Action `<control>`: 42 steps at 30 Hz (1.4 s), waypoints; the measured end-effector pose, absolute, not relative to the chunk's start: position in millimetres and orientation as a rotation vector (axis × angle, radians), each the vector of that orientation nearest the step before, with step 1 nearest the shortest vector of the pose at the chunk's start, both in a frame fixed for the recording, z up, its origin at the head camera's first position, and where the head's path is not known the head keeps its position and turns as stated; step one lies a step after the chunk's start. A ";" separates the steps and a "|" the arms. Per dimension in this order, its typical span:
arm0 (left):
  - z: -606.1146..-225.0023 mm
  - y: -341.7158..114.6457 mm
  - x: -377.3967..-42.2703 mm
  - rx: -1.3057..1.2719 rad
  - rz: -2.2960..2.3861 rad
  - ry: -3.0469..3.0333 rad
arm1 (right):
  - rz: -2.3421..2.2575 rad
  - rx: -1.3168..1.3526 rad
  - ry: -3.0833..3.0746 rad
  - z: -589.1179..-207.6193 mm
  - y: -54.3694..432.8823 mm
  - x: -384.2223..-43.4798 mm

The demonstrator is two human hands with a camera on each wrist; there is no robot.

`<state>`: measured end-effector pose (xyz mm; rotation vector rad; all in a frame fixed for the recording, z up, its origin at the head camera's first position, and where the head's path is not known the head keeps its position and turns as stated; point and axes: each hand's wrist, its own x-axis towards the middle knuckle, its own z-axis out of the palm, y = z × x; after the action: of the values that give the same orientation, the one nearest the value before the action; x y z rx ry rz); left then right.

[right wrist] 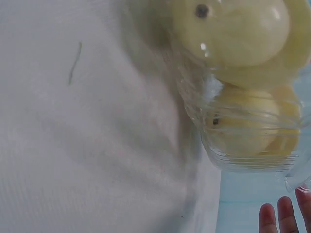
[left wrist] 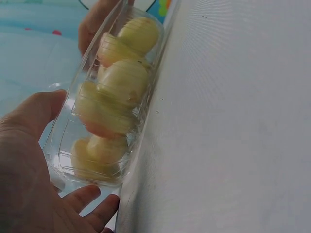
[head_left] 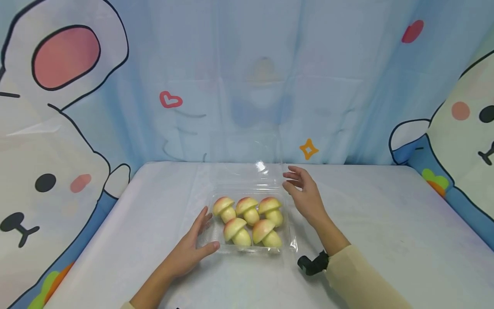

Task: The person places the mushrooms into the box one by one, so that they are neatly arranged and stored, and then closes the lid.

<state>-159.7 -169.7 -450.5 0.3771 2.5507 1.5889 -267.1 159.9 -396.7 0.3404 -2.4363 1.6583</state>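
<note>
A clear plastic clamshell box [head_left: 247, 249] sits on the table, its transparent lid [head_left: 261, 167] raised at the back. Inside lie several mushroom-shaped pieces [head_left: 241, 235] in two rows, pale yellow-green with reddish tops. My left hand [head_left: 191, 249] is at the box's left side, thumb near the front corner and fingers spread along the side; the left wrist view shows the thumb [left wrist: 46, 109] right at the rim. My right hand [head_left: 306, 195] hovers beside the back right corner, fingers loosely bent with nothing between them. Its fingertips [right wrist: 286, 216] show beyond the box in the right wrist view.
A white cloth covers the table [head_left: 386, 223]. Behind it hangs a light blue curtain [head_left: 247, 107] printed with cartoon animals and hearts. A black device [head_left: 313, 263] is strapped at the right wrist. A thin green thread [right wrist: 75, 64] lies on the cloth.
</note>
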 end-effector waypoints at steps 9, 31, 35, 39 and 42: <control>-451.4 -169.3 -159.4 0.384 1.584 2.562 | 1.619 0.336 -2.482 -397.5 164.7 -262.3; -450.5 -167.9 -159.2 0.379 1.612 2.573 | 1.794 0.317 -2.418 -400.1 171.0 -248.5; -450.6 -167.6 -158.2 0.388 1.610 2.570 | 1.794 0.316 -2.432 -399.8 172.8 -245.5; -450.2 -167.8 -158.1 0.406 1.611 2.574 | 1.769 0.309 -2.472 -399.2 175.9 -240.6; -450.6 -168.0 -158.8 0.413 1.616 2.577 | 1.776 0.324 -2.482 -398.9 178.2 -237.7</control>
<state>-158.8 -168.0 -450.6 0.4126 2.5770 1.6164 -237.7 178.2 -398.9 0.3238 -2.4820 1.7765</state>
